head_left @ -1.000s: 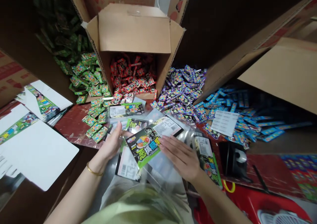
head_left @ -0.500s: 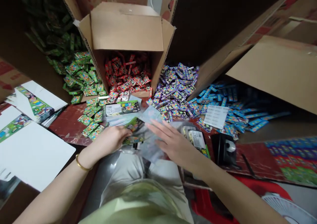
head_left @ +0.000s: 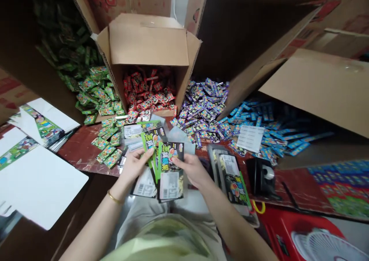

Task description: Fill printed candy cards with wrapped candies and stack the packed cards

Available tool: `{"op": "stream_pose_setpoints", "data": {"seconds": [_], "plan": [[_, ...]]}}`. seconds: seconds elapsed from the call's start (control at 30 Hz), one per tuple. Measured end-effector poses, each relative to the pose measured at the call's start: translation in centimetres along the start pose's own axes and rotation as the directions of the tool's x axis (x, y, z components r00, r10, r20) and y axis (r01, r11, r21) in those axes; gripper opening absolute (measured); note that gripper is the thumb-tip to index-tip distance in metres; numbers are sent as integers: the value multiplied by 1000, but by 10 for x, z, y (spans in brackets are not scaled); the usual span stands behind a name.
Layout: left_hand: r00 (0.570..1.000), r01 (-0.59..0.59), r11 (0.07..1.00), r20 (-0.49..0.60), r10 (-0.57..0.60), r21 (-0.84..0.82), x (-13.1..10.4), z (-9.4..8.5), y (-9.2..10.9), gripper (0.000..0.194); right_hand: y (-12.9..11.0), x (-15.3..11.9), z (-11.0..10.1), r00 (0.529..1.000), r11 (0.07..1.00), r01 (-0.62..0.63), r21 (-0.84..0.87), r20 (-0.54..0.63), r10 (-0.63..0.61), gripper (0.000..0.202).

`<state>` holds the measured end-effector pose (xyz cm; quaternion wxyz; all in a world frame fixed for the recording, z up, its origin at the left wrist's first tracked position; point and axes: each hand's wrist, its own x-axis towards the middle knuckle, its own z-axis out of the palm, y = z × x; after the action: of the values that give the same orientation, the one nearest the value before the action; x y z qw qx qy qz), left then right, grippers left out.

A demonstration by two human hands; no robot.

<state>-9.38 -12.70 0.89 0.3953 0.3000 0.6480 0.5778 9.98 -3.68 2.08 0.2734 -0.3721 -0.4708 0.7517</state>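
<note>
The person's left hand (head_left: 134, 167) and right hand (head_left: 196, 170) meet at the front edge of the counter (head_left: 79, 147). The left grip pinches overlapping black-and-green packs (head_left: 150, 143) at their left side, thumb on top; the right grip pinches the right edge of a front pack (head_left: 170, 184), thumb over its face. The lower ends of these packs reach past the counter's edge, in front of the lap.

Room at the sides is narrow: green sachets (head_left: 111, 159) lie near the left hand, and a pile of packs (head_left: 235, 176) lies right of the right forearm, lapping the front edge. Beyond that stands a black holder (head_left: 259, 176).

The counter's top is red and scuffed. Across its back, a carton (head_left: 148, 47) opens onto red sachets (head_left: 155, 99), with purple sachets (head_left: 207, 103) and blue sachets (head_left: 268, 138) to the right. White cards (head_left: 43, 188) overhang at far left; a red stool (head_left: 276, 230) stands below, right.
</note>
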Motion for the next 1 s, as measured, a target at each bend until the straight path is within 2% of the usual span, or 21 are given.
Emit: {"op": "stream_pose_setpoints", "data": {"seconds": [0.07,0.13,0.2,0.27,0.33,0.4,0.47,0.53,0.63,0.73,0.8,0.9,1.0], "plan": [[994,74,995,87,-67,-71,-1,10,-7,43,12,2,4,997,988,-68,135,34,64,40],[992,96,991,86,-88,-95,2,11,-13,44,14,3,-1,997,975,-79,207,-1,81,40],[999,43,997,30,-41,-72,6,7,-18,43,12,3,-10,995,973,-69,219,-60,84,40],[998,-43,998,36,45,-49,4,4,-23,44,13,4,-14,993,977,-50,208,-91,70,40],[990,-106,993,90,110,-46,-5,5,-27,59,22,4,-10,994,982,-21,185,-104,40,43],[985,-106,994,130,110,-36,-20,7,-31,72,38,3,2,990,987,15,162,-139,7,44],[986,-57,998,153,59,-21,-36,6,-34,75,55,1,13,989,982,21,187,-149,7,43],[986,26,999,164,-22,-20,-49,1,-35,76,66,-1,18,995,965,-23,260,-92,49,40],[986,102,994,136,-96,-38,-57,-9,-33,78,69,0,13,995,937,-91,338,-8,100,38],[989,101,990,117,-89,-97,-57,-15,-30,81,66,6,3,992,925,-122,359,25,121,33],[989,124,985,102,-112,-123,-56,-13,-31,81,66,6,2,991,919,-131,371,18,134,31],[983,183,970,26,-181,-161,-59,-2,-35,76,74,-2,17,992,913,-105,395,-21,123,35],[977,193,963,-49,-205,-185,-62,8,-38,65,81,-4,38,994,936,-111,333,27,109,44]]}}
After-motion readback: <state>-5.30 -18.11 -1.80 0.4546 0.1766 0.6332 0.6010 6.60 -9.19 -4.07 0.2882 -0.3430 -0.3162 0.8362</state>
